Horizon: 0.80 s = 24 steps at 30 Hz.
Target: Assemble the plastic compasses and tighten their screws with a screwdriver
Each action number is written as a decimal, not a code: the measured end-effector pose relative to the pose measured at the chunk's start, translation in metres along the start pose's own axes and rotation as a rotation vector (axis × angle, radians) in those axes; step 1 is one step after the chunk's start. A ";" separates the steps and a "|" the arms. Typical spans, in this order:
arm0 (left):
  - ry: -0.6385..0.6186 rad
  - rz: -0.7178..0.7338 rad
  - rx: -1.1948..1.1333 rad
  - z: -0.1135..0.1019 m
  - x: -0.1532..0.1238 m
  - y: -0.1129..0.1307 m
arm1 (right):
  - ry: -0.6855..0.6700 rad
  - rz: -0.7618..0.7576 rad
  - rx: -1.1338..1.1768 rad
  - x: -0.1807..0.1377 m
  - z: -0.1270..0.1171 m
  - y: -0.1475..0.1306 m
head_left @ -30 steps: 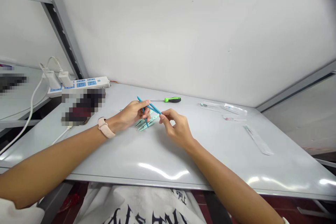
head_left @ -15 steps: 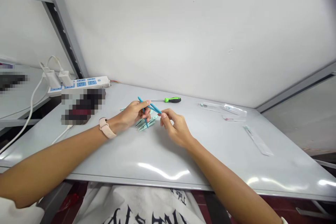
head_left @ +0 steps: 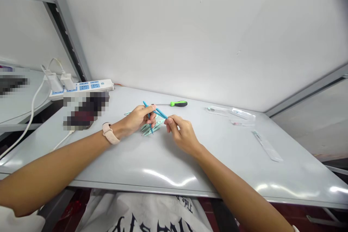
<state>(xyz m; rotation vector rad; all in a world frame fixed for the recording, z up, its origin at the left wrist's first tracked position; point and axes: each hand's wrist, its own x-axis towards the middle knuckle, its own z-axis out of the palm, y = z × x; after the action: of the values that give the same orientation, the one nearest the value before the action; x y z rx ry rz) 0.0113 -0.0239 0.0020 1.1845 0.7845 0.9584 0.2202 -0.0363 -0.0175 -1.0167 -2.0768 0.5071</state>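
Note:
My left hand [head_left: 137,117] is closed around a slim blue pen-like stick [head_left: 151,128], its ends showing above and below the fingers. With thumb and fingertips, my right hand [head_left: 181,130] pinches the end of a slim blue two-legged piece [head_left: 161,113], which looks like a drawing compass. Its other end meets the stick at my left fingers; whether they are joined I cannot tell. On the table under my hands lie mint-green compass-like tools [head_left: 152,130] with metal tips, partly hidden.
Behind my hands lies a screwdriver [head_left: 179,103] with a green and black handle. Clear plastic sleeves [head_left: 268,145] with small items lie at the right. A white power strip [head_left: 104,85] with plugs and a blurred dark device [head_left: 87,110] on a cable are at the left.
Both hands keep their hold. My right hand has shifted very slightly, and the blue pieces have barely moved.

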 end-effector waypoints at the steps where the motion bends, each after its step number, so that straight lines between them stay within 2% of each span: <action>1: 0.000 0.000 0.001 0.000 0.000 0.000 | -0.017 0.011 0.007 0.000 -0.001 -0.001; 6: 0.013 0.009 -0.019 -0.001 0.001 0.001 | -0.044 0.070 0.080 0.002 -0.002 -0.006; 12: 0.028 -0.006 -0.048 -0.002 0.001 0.002 | 0.107 0.040 0.117 0.002 0.000 -0.003; 18: 0.023 -0.004 -0.036 0.000 0.000 0.001 | 0.058 0.032 0.041 0.000 0.001 0.000; 24: 0.015 -0.006 -0.043 0.000 0.000 0.000 | -0.003 0.056 0.090 0.001 0.000 -0.001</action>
<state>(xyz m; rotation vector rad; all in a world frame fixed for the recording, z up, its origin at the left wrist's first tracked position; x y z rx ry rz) 0.0110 -0.0235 0.0020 1.1383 0.7750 0.9755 0.2200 -0.0360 -0.0165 -1.0241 -2.0137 0.6259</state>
